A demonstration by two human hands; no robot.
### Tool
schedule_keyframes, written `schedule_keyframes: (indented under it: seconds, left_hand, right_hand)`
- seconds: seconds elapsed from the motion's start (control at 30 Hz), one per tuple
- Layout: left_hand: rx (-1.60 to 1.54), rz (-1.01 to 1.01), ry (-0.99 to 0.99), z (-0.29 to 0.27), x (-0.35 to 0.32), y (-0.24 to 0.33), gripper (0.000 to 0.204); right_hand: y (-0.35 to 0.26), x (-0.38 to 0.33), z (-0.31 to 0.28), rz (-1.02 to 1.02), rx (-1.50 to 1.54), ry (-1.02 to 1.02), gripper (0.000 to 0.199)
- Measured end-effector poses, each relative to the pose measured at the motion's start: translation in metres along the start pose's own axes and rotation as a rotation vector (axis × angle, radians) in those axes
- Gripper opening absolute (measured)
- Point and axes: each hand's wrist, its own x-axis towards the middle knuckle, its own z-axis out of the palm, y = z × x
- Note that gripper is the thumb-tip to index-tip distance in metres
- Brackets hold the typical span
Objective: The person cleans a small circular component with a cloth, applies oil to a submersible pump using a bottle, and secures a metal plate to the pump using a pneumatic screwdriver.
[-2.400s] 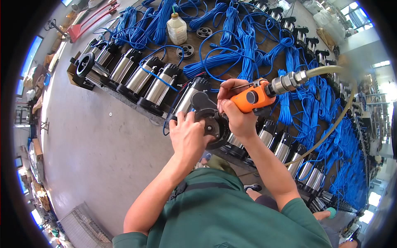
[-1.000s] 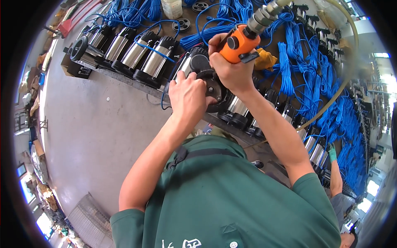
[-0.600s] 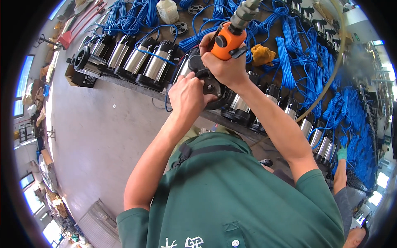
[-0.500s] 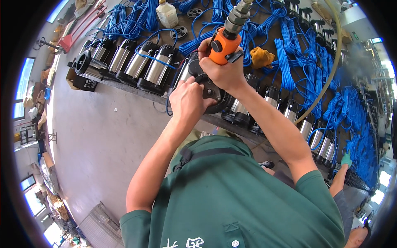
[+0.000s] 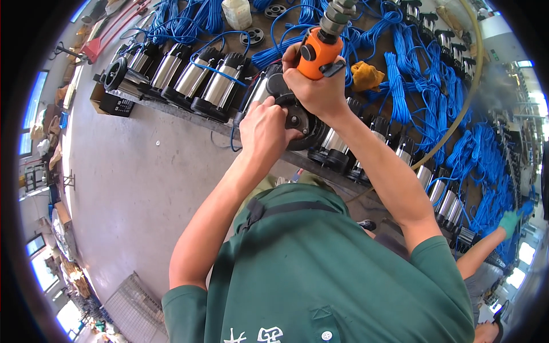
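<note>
My right hand [image 5: 320,94] grips an orange air-powered driver tool [image 5: 318,51] with a metal hose fitting on top, held upright over the black end of a steel pump motor [image 5: 286,103]. My left hand [image 5: 264,128] presses on that black end cap from the near side. The motor lies on a long bench [image 5: 171,108] in a row of similar steel motors [image 5: 200,80] with blue cables [image 5: 400,91].
A yellowish air hose [image 5: 463,108] curves off to the right. A white plastic jug [image 5: 236,12] and a yellow rag [image 5: 366,74] lie on the bench. Another person's green-gloved hand [image 5: 509,220] reaches in at right. Grey floor [image 5: 131,194] lies left, with a wire crate [image 5: 131,308] below.
My right hand swung the orange tool from lying sideways to standing upright over the motor's end. My left hand stayed on the black end cap. The view shifted lower over the bench.
</note>
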Motion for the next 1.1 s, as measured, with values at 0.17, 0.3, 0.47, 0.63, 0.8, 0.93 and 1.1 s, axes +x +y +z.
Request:
schedule_keyframes:
  seconds: [0.17,0.3,0.47,0.63,0.8,0.93,1.1]
  left_hand:
    - [-0.050,0.010,0.023,0.000,0.000,0.000,0.036]
    - [-0.080,0.005,0.019,0.003,0.000,-0.002,0.036]
    - [-0.059,0.014,0.010,0.002,0.001,-0.002,0.038]
    - [-0.084,0.016,0.013,0.002,0.001,-0.002,0.037]
    - [-0.084,0.005,0.019,0.002,-0.004,-0.002,0.041]
    - [-0.093,-0.018,-0.001,0.001,-0.005,0.001,0.044]
    - [-0.101,-0.038,-0.010,0.000,-0.005,0.003,0.043]
  right_hand:
    - [0.002,0.001,0.003,-0.052,-0.034,0.022,0.017]
    - [-0.001,-0.002,0.002,0.000,-0.034,-0.005,0.017]
    - [-0.001,-0.004,0.003,0.012,-0.007,0.031,0.017]
    - [-0.003,-0.002,0.002,0.015,-0.013,0.015,0.025]
    - [-0.025,-0.013,-0.006,0.079,0.143,0.042,0.032]
    - [-0.045,-0.040,-0.018,0.234,0.255,0.127,0.026]
    - [-0.037,-0.052,-0.020,0.254,0.318,0.122,0.029]
